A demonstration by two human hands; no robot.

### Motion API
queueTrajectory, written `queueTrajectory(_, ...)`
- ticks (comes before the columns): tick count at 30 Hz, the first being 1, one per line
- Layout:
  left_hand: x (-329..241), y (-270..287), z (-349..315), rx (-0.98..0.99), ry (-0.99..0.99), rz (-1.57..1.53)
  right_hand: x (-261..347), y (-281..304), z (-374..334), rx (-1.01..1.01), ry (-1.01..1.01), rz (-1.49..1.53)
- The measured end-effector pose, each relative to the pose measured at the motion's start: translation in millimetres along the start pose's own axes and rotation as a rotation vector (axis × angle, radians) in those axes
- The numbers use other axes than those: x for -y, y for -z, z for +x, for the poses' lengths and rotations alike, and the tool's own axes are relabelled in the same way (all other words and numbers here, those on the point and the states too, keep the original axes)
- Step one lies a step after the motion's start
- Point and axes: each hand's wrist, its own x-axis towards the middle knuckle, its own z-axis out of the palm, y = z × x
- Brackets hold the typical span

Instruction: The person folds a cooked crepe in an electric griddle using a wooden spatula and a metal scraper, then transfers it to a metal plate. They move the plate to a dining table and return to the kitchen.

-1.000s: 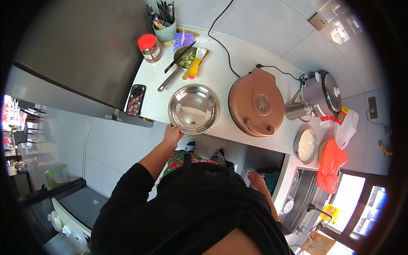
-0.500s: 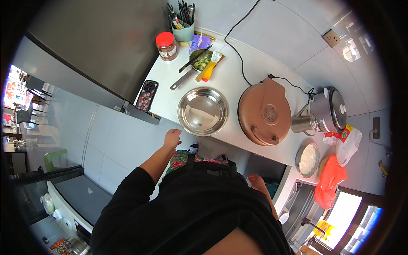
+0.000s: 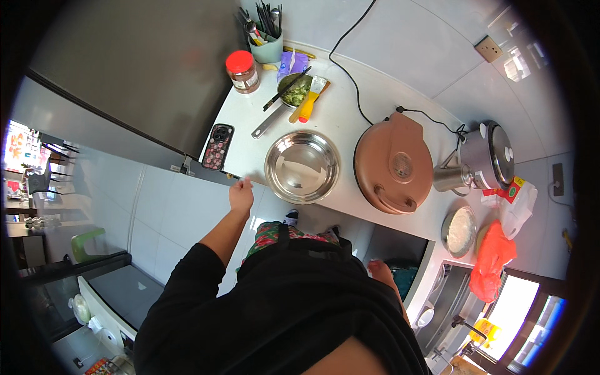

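Observation:
My left hand [image 3: 241, 195] is beside the counter's near edge, just below the phone and left of a shiny steel basin [image 3: 302, 167]. Its fingers are loosely bent and slightly apart, a little blurred, with nothing seen in them. The basin has only reflections inside and sits close to the front edge. Low at my right side, in front of a dark opening under the counter, is my right hand [image 3: 379, 271]; its fingers are mostly hidden. A phone in a patterned case [image 3: 216, 147] lies at the counter's left end.
Behind the basin stands a small pot of green food [image 3: 296, 94] with chopsticks and a yellow-handled scraper [image 3: 309, 107] across it. A red-lidded jar [image 3: 242, 72] is further left. To the right are a brown electric griddle [image 3: 394, 165], a steel pitcher [image 3: 451, 177], a rice cooker [image 3: 484, 155] and a flour bowl [image 3: 459, 232].
My left hand has moved left and slightly up, nearer the phone, and its fingers have loosened. The view has shifted a little. My right hand stays low at my side.

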Motion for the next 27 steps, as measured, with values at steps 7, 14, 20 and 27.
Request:
queueTrajectory(7,-44.2,-7.6,129.0,-0.117,-0.413,-0.028,7.9,-4.6,-14.5,0.013,-0.065,-0.004)
queueTrajectory(14,-123.9,-37.4,219.2,-0.034,-0.386,0.487,6.7,-20.2,-53.1,-0.098,-0.045,0.088)
queueTrajectory(20,-141.8,-67.2,241.2,-0.051,-0.375,0.684,22.8,-36.6,-93.0,-0.121,-0.176,0.23)
queueTrajectory(27,-148.3,-73.5,249.0,-0.021,-0.326,0.749,31.0,-42.6,-108.3,-0.162,-0.22,0.123)
